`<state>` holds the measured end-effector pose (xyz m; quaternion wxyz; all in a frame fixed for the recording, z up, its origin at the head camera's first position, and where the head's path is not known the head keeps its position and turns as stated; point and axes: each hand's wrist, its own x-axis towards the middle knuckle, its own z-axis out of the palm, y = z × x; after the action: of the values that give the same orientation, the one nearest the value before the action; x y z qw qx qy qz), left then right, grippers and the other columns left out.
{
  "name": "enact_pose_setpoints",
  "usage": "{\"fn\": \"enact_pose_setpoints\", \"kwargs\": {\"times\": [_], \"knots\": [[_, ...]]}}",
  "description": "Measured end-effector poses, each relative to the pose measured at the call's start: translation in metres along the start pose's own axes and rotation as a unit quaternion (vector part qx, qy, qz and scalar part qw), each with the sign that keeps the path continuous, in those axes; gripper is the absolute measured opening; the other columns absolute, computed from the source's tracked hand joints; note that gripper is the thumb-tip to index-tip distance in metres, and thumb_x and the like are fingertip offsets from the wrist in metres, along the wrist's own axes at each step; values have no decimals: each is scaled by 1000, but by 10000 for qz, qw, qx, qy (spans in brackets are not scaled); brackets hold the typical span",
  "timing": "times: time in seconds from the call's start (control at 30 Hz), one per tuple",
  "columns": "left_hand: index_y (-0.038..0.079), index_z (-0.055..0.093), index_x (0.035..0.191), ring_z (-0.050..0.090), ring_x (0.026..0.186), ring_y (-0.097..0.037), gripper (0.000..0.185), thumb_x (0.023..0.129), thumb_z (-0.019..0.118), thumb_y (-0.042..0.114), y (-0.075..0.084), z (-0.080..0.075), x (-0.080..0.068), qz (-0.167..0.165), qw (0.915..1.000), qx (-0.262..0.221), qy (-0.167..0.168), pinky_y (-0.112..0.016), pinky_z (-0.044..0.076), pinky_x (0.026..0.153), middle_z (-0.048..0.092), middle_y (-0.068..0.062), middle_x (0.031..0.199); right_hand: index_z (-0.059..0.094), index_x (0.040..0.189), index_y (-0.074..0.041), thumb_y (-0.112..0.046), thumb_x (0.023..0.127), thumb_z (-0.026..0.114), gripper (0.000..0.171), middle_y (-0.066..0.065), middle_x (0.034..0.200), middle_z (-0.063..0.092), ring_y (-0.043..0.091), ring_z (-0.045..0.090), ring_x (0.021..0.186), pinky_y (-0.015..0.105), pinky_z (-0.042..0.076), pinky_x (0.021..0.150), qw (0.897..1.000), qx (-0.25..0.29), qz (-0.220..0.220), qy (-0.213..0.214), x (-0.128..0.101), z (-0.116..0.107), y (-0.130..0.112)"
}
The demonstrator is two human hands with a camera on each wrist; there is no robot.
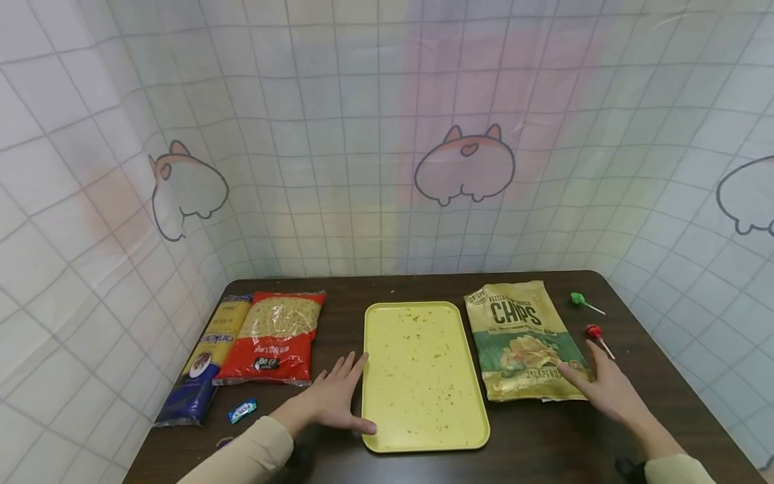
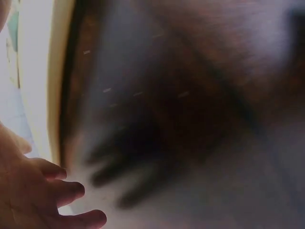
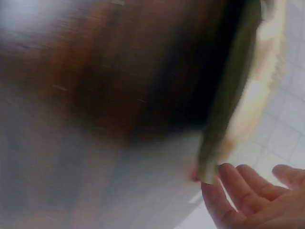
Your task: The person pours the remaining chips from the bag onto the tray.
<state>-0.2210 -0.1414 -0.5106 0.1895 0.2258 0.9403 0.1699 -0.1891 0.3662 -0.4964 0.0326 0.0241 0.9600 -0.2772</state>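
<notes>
In the head view, a yellow tray [image 1: 423, 376] speckled with crumbs lies mid-table. Fingers spread, my left hand [image 1: 335, 396] is at the tray's left edge, its thumb reaching over the near left corner; contact is unclear. A green and gold bag of jalapeno chips [image 1: 523, 343] lies right of the tray. My right hand [image 1: 611, 390] is at the bag's lower right edge with fingers extended, and I cannot tell if it touches. The left wrist view has my left hand [image 2: 38, 195] beside the tray's rim [image 2: 40, 71]; the right wrist view has my right hand [image 3: 259, 202] near the bag's edge [image 3: 228, 90].
Left on the dark table [image 1: 345, 312] lie a red pasta bag [image 1: 272, 336], a blue and yellow pasta pack [image 1: 208, 359] and a small blue wrapped candy [image 1: 242, 411]. Green [image 1: 577, 298] and red lollipops [image 1: 594, 331] lie far right. A gridded cloth [image 1: 363, 134] surrounds the table.
</notes>
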Motion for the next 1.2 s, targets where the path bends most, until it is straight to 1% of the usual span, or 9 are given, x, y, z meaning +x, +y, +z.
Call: {"fn": "enact_pose_setpoints", "kwargs": {"times": [0.1,0.27,0.43,0.53,0.73,0.87,0.97,1.1,1.2], "knots": [[11,11,165,20,155,-49,135,68,77,77,-3,7,-2,0,10000,32,-84,-74,27,114,17,-25,169,13,152,22,-57,103,49,101,51,150,24,67,33,133,74,36,103,9997,-161,190,-6,-2,9,7],[8,12,165,18,155,-48,138,65,78,79,-3,14,-2,58,9999,123,-62,-74,25,115,17,-26,169,18,150,23,-68,98,47,109,52,145,30,68,36,128,73,36,102,9958,-429,805,-17,-7,18,15],[7,12,164,16,156,-49,139,65,79,78,-1,17,0,22,9999,128,5,-74,23,116,16,-26,169,20,148,24,-81,91,45,122,55,140,29,71,32,124,75,31,99,9847,-654,1617,38,-17,26,12],[6,11,164,15,156,-49,140,65,79,78,-1,18,1,-24,9999,118,21,-74,22,116,16,-26,169,20,147,25,-86,88,44,128,57,137,27,73,30,121,75,34,95,9783,-652,1963,119,-22,30,6],[6,12,164,15,156,-49,141,64,80,78,-1,17,1,-57,9999,109,22,-74,21,116,16,-27,169,15,149,23,-88,84,46,132,55,138,20,74,30,121,75,36,93,9722,-184,2330,143,-19,34,-8],[6,13,164,15,156,-49,141,63,81,77,-2,18,1,-65,9999,123,33,-75,21,116,17,-27,168,9,149,24,-88,84,47,135,56,134,16,72,36,117,73,40,91,9701,185,2418,-4,-13,35,-14],[6,13,164,15,156,-49,141,63,82,77,-2,18,1,-81,9999,138,33,-74,21,116,17,-27,168,9,145,28,-82,87,51,132,54,127,19,69,43,111,69,44,88,9698,394,2406,-50,-9,36,-18],[6,14,164,16,156,-49,141,62,82,76,-2,18,0,-75,9999,137,39,-74,21,116,18,-27,168,10,140,32,-72,90,57,124,53,124,21,65,42,109,67,45,88,9649,710,2521,175,-7,40,-24],[6,14,164,16,156,-49,141,62,82,76,-3,18,0,-66,9999,143,44,-74,21,116,18,-27,168,8,141,31,-66,89,64,123,55,129,17,64,36,114,69,43,92,9567,1078,2658,491,-6,43,-30]]}}
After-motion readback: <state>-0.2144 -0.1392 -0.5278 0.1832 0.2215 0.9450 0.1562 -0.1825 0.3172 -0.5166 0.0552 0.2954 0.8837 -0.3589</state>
